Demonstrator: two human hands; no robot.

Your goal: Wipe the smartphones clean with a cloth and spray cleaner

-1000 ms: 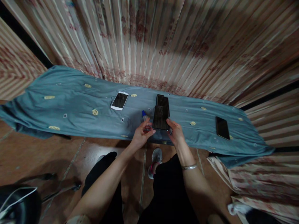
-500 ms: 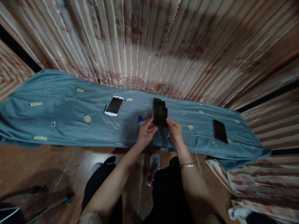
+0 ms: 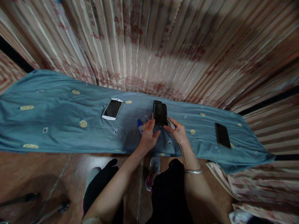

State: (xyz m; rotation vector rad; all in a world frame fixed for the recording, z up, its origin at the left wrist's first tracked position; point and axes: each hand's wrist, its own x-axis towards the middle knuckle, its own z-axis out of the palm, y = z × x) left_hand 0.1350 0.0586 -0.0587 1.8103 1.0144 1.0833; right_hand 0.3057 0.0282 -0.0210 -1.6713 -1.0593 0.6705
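Step in hand, as I read it: setting a black glossy slab-shaped smartphone (image 3: 160, 114) onto a stack w/ at least one other dark phone (image 3: 156, 103) underneath, its top edge peeking out behind. Both sit on the teal-blue cloth w/ yellow oval motifs (image 3: 58, 109) covering the counter, near its middle, close to the striped pink-and-cream curtain (image 3: 149, 40) at the back.

Left hand (image 3: 149, 137): fingers half-curled, fingertips at the phone's lower left corner. Looks like light contact, not a full clasp; thumb spread off to the right. Right hand (image 3: 178, 132): fingers extended toward the phone's lower right edge, thumb & index pinching or steadying it. Can't tell for sure whether either hand bears the phone's weight or just squares it up; the phone seems mostly flat on the stack.

Next move, judging by this: calls for aligning the edges & letting go gently so the top phone doesn't slide off.

Nearby: small blue-capped clear bottle (image 3: 140, 126) just left of the left hand; white-framed smartphone w/ dark screen (image 3: 112, 109) further left; another black smartphone (image 3: 222, 135) well apart to the right. Silver bangle (image 3: 192, 170) on the right wrist.
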